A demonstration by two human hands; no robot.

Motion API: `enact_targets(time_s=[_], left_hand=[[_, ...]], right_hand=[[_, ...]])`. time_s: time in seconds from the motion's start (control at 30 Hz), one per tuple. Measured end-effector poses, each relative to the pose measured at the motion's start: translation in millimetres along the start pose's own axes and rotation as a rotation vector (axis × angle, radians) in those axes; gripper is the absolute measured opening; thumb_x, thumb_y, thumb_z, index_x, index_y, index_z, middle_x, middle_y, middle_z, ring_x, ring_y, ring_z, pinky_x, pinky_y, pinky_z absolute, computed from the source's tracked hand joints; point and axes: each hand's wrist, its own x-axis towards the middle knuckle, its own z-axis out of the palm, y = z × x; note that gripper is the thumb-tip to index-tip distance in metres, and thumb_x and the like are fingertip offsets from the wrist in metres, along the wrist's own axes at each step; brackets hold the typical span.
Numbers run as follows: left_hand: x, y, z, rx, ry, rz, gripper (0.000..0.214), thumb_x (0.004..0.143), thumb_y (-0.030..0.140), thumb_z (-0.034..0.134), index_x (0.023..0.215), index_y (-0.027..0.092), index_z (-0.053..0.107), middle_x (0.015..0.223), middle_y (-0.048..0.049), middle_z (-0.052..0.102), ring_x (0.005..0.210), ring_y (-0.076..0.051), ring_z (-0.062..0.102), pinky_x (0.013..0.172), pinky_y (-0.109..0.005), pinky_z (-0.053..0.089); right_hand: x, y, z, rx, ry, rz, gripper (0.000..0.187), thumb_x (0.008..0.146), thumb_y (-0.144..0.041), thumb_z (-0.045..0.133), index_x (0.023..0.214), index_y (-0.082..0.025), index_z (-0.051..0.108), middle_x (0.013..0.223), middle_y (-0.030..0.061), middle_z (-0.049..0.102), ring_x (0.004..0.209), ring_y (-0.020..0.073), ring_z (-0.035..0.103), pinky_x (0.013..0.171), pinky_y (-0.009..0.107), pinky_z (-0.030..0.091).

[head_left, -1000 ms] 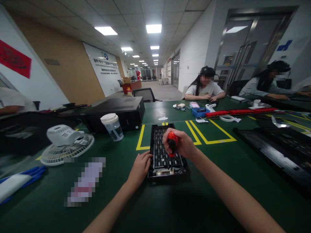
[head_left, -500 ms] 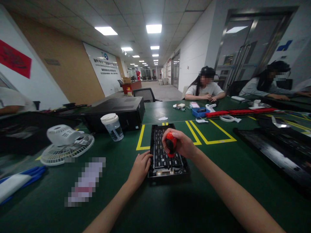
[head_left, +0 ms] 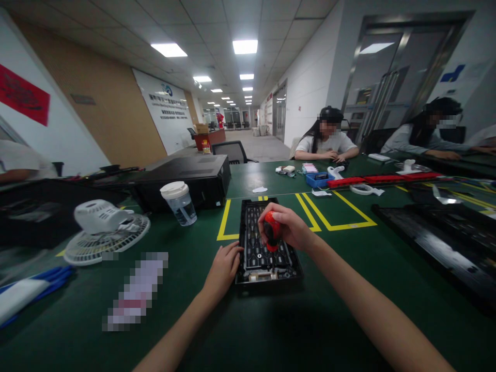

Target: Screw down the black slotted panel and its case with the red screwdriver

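Little shifted: right hand (head_left: 289, 225), grip closed round red tool (head_left: 273, 232), works same spot over black tray (head_left: 267, 282); left hand (head_left: 223, 266) loosely open, touching rim

Tool grip (head_left: 272, 231): glossy plastic, judged from where I stand. Near tray (head_left: 271, 282): plastic, uneven inside. Left fan (head_left: 101, 216): plastic (smooth, rather matt). Far-right doors (head_left: 420, 67): glass, metal-framed.

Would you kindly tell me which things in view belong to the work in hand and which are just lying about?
In hand:
red-and-black tool, held in the right hand
black tray, left hand at its edge

Apparently just lying about:
white fan
cup
black case
blue box
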Motion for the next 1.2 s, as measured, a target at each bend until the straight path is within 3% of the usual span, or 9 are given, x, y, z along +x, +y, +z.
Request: enact_targets(time_s=[0.4,1.2], left_hand=[[-0.3,0.8,-0.5,-0.012,-0.009,-0.003,0.028,0.09,0.024,0.032,0.104,0.022,0.057,0.121,-0.0059,0.055,0.115,-0.02,0.048,0.103,-0.047,0.031],[0.0,0.8,0.2,-0.013,-0.001,-0.002,0.028,0.089,0.024,0.034,0.104,0.022,0.058,0.121,-0.0057,0.055,0.115,-0.02,0.048,0.103,-0.047,0.032]], right_hand=[[-1.0,-1.9,-2.2,-0.055,0.009,0.006,0.014,0.082,-0.027,0.052,0.088,-0.015,0.049,0.08,0.0033,0.06,0.059,0.0137,0.061,0.057,0.028,0.048],[0.6,-6.1,0.4,-0.239,0.089,-0.073,0.02,0.081,-0.031,0.056,0.077,-0.016,0.044,0.069,0.0015,0.059,0.056,0.0111,0.057,0.056,0.025,0.046]])
